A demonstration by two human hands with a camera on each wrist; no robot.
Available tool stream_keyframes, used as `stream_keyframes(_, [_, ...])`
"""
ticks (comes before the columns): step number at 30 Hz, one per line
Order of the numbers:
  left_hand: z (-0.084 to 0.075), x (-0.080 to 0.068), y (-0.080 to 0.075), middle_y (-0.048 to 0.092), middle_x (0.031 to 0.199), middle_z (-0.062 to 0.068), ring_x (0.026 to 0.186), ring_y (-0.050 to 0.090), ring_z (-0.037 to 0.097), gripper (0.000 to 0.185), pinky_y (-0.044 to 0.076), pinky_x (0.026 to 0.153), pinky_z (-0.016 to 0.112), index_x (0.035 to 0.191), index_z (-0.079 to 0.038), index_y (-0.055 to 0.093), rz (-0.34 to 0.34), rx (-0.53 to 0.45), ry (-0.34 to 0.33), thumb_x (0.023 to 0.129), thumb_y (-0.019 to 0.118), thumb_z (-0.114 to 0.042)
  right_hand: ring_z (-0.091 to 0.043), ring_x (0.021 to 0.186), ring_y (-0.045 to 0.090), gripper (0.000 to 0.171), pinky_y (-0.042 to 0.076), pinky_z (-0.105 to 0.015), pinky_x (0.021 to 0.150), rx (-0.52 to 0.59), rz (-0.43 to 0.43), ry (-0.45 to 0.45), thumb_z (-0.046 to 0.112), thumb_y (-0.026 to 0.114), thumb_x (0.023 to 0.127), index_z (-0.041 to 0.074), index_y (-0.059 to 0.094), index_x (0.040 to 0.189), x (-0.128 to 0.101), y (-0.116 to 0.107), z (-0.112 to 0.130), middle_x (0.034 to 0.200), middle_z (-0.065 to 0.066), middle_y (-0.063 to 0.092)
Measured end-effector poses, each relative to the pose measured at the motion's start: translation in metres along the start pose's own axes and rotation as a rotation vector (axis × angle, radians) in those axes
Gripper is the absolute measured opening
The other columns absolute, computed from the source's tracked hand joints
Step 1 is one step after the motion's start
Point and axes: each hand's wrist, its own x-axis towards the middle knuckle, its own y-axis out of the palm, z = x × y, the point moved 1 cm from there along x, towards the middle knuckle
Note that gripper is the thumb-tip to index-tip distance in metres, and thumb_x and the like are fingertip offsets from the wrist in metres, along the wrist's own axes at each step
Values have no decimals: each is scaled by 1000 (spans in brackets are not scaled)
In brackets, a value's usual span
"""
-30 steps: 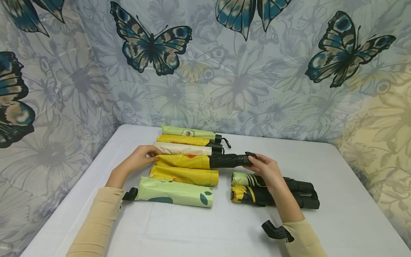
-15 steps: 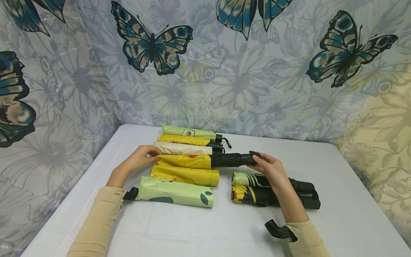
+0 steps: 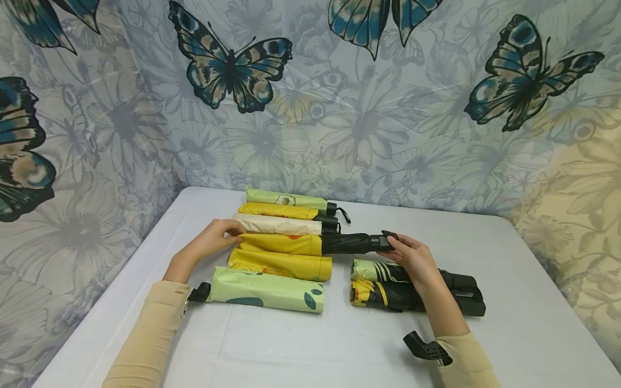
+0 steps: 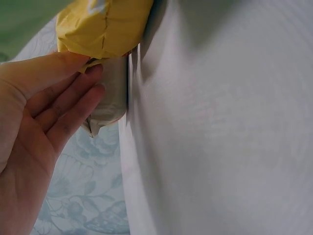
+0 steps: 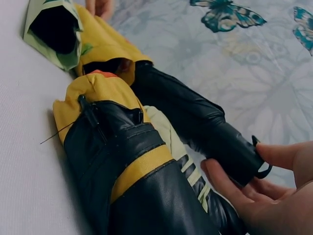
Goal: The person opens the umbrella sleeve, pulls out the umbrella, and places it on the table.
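A black folded umbrella (image 3: pixel 349 243) sticks out of the right end of its yellow sleeve (image 3: pixel 281 244). My left hand (image 3: pixel 218 237) pinches the sleeve's far left end; in the left wrist view the thumb and fingertips meet at the crumpled yellow cloth (image 4: pixel 105 29). At the other end, my right hand (image 3: pixel 412 258) holds the umbrella's black handle between thumb and fingers. The right wrist view shows a small strap loop at the handle end (image 5: pixel 237 152), by the thumb.
Behind lie sleeved umbrellas: cream (image 3: pixel 278 223), yellow (image 3: pixel 278 210) and green (image 3: pixel 286 199). Nearer are a flat yellow sleeve (image 3: pixel 281 265) and a green sleeve (image 3: pixel 267 291). Two bare folded umbrellas, green-trimmed (image 3: pixel 373 270) and yellow-trimmed (image 3: pixel 402 295), lie under the right forearm on the white table (image 3: pixel 271 350).
My right hand has shifted slightly to the right, and a little more of the black umbrella shows outside the yellow sleeve. The left hand keeps its pinch on the sleeve's end.
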Motion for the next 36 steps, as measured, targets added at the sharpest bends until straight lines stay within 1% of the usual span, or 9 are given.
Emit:
stream_keyframes(3, [2, 0, 1, 71, 91, 6, 81, 66, 13, 16, 57, 75, 33, 102, -8, 71, -15, -5, 42, 86, 71, -3, -2, 91, 71, 76, 24, -45, 122, 13, -2, 4, 33, 59, 98, -7, 23, 151, 0, -1, 0, 105, 15, 63])
stream_keyframes(7, [2, 1, 1, 71, 93, 6, 83, 66, 15, 16, 58, 77, 34, 102, -8, 71, -5, -13, 37, 87, 70, -3, -1, 93, 70, 74, 42, -29, 112, 21, 12, -2, 31, 58, 99, -6, 22, 152, 1, -4, 0, 106, 15, 61])
stream_keyframes(11, [2, 0, -4, 72, 98, 8, 89, 67, 21, 15, 57, 82, 39, 102, -9, 72, -16, 3, -37, 88, 69, -4, -1, 90, 71, 79, 52, -16, 94, 60, -18, -11, 31, 58, 98, -6, 15, 153, 1, -12, 1, 102, 17, 63])
stream_keyframes(15, [6, -4, -10, 72, 100, 8, 91, 66, 22, 15, 56, 85, 41, 101, -10, 73, -44, -4, -97, 88, 69, -4, 1, 86, 71, 85, 52, -12, 89, 100, -89, -11, 33, 57, 98, -4, 5, 154, -3, -28, 3, 97, 21, 62])
stream_keyframes(17, [9, -4, -11, 72, 99, 7, 90, 66, 20, 15, 56, 85, 40, 101, -10, 73, -41, -7, -100, 88, 70, -4, 1, 86, 71, 88, 52, -12, 90, 113, -97, -5, 33, 58, 98, -3, 0, 155, -5, -35, 3, 103, 18, 59])
stream_keyframes(22, [9, -4, -12, 72, 99, 8, 90, 65, 21, 16, 56, 84, 38, 102, -8, 73, -32, -1, -67, 88, 69, -2, 0, 89, 71, 93, 52, -15, 93, 144, -83, 10, 33, 58, 98, 0, -8, 154, -9, -43, 4, 134, -2, 45])
stream_keyframes(25, [7, -4, -11, 72, 102, 8, 95, 66, 23, 18, 56, 85, 39, 106, -8, 72, -20, -17, -70, 89, 68, -3, -1, 89, 71, 91, 54, -17, 92, 179, -85, 4, 30, 57, 99, 0, -9, 154, -11, -47, 4, 137, -4, 40])
stream_keyframes(32, [5, -5, -10, 71, 107, 8, 100, 64, 25, 22, 54, 90, 43, 112, -10, 70, 1, -53, -96, 90, 68, -7, -5, 88, 71, 83, 58, -23, 86, 291, -90, -45, 20, 57, 99, -4, 0, 154, -14, -56, 2, 108, 12, 58])
stream_keyframes(36, [3, -4, -10, 71, 105, 8, 99, 64, 24, 21, 54, 89, 42, 111, -10, 70, 1, -48, -96, 90, 68, -7, -9, 88, 72, 58, 59, -25, 85, 358, -87, -75, 15, 57, 99, 2, 26, 146, -15, -62, 0, 100, 12, 67])
